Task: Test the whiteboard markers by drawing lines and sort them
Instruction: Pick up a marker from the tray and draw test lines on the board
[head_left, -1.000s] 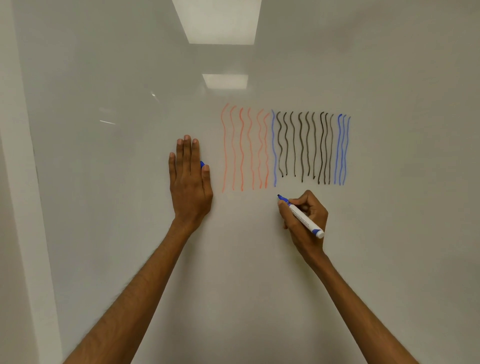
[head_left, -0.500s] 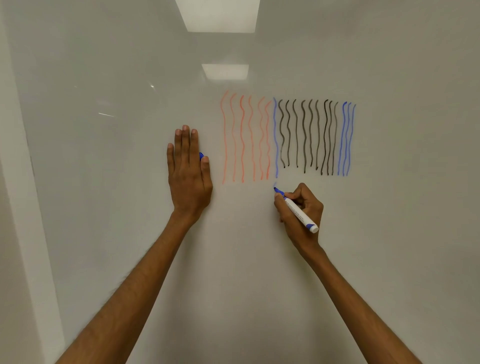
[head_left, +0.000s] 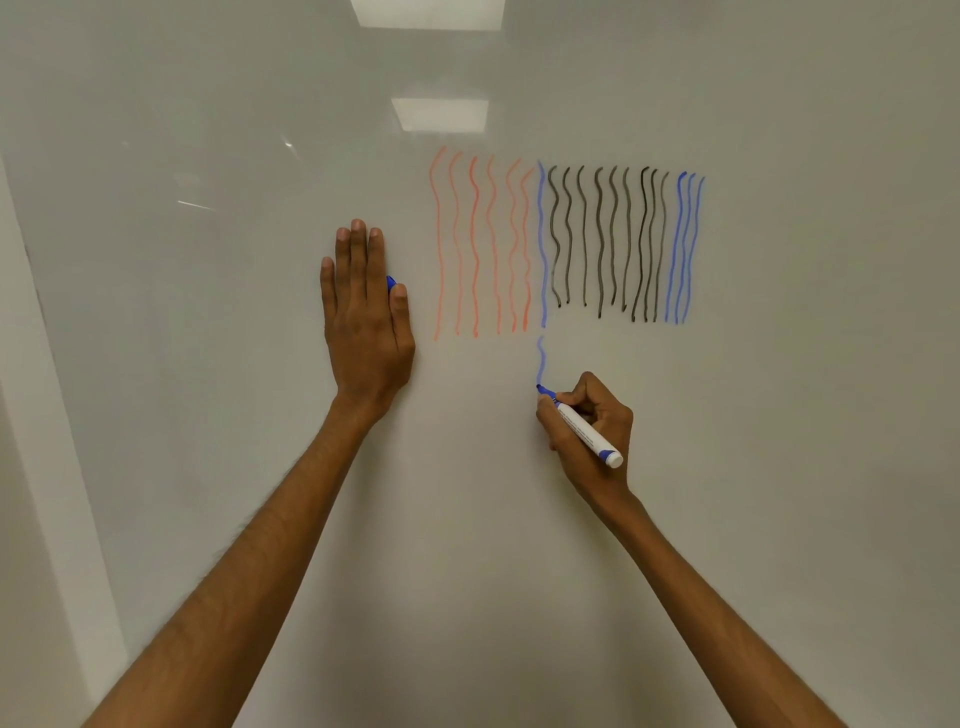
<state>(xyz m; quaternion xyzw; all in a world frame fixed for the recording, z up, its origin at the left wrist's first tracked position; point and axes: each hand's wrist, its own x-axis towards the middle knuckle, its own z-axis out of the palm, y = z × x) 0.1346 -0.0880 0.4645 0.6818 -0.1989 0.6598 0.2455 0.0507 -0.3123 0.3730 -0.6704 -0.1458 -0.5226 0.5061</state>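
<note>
My right hand (head_left: 602, 410) grips a blue whiteboard marker (head_left: 584, 431) with a white barrel. Its tip touches the whiteboard (head_left: 234, 156) at the lower end of a short, fresh blue wavy line (head_left: 541, 361). Above it run several wavy orange lines (head_left: 475, 249), one long blue line (head_left: 543, 249), several black lines (head_left: 602, 239) and three blue lines (head_left: 683, 249). My left hand (head_left: 366, 332) lies flat on the board to the left of the orange lines, fingers straight. A blue cap (head_left: 390, 283) peeks out between its thumb and forefinger.
The board's left edge meets a pale wall strip (head_left: 47, 415). Ceiling lights are mirrored in the glossy board surface (head_left: 439, 114) above the lines. Bare board stretches below and to the right of my hands.
My right hand has drawn a short blue wavy line downward under the long blue line. The marker tip sits lower than before. My left hand stays flat in place.
</note>
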